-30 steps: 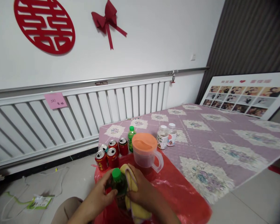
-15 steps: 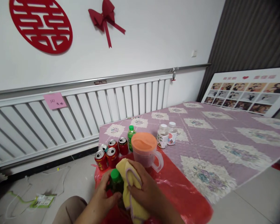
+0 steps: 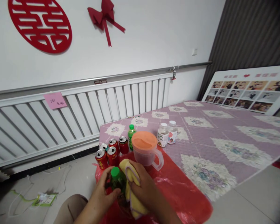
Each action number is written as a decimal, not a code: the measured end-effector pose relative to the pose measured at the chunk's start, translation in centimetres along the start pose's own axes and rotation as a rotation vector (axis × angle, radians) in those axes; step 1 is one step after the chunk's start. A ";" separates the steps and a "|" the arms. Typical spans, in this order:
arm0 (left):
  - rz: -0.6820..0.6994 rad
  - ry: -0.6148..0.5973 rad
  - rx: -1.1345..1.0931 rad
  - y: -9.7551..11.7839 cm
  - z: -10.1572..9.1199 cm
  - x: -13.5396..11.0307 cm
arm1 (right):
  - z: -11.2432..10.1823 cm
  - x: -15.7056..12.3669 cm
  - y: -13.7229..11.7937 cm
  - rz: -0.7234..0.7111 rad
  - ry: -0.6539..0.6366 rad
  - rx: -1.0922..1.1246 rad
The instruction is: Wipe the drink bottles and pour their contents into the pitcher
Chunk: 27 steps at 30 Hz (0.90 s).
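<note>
My left hand [image 3: 105, 188] is closed around a green-capped plastic bottle [image 3: 116, 174], held upright near the front of the table. A yellow cloth [image 3: 133, 199] with a purple edge is bunched in my right hand [image 3: 143, 186], against the bottle's right side. The bottle's lower part is partly hidden by my fingers and the cloth. Just beyond my hands stands a clear plastic pitcher [image 3: 143, 157] with an orange lid. Several drink cans, among them a red can [image 3: 113, 156], stand to its left. A second green-capped bottle [image 3: 131, 137] is behind the cans and pitcher.
Two white-capped jars [image 3: 162, 135] stand right of the pitcher. Red plastic sheeting [image 3: 184, 189] lies over part of the purple floral tablecloth [image 3: 200, 140]. A white radiator [image 3: 88, 112] runs along the wall, and a power strip [image 3: 45, 199] with cables lies on the floor at left.
The cloth and my right hand have shifted slightly right and away from the bottle's cap, showing more of its green neck. My left hand keeps its hold on the bottle.
</note>
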<state>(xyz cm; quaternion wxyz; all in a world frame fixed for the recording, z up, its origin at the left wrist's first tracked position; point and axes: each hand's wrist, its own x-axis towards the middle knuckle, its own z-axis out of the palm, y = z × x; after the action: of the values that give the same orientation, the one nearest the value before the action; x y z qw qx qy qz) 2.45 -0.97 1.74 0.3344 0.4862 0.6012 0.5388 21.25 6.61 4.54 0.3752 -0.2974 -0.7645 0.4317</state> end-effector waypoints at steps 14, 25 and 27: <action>-0.006 -0.265 0.038 1.6 -1.5 0.4 | -1.2 -0.1 0.6 0.089 -0.185 -0.051; 0.140 -0.008 0.290 1.3 0.0 -0.1 | -1.1 0.3 -2.2 -0.117 -0.028 0.056; 0.118 -0.025 0.263 1.6 -0.2 0.0 | -1.2 0.4 -1.7 -0.065 -0.061 0.056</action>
<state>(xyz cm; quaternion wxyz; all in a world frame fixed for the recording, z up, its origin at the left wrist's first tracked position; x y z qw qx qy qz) 2.62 -1.12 3.32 0.2430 0.5669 0.6330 0.4679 21.77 6.71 6.59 0.3738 -0.2485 -0.7725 0.4491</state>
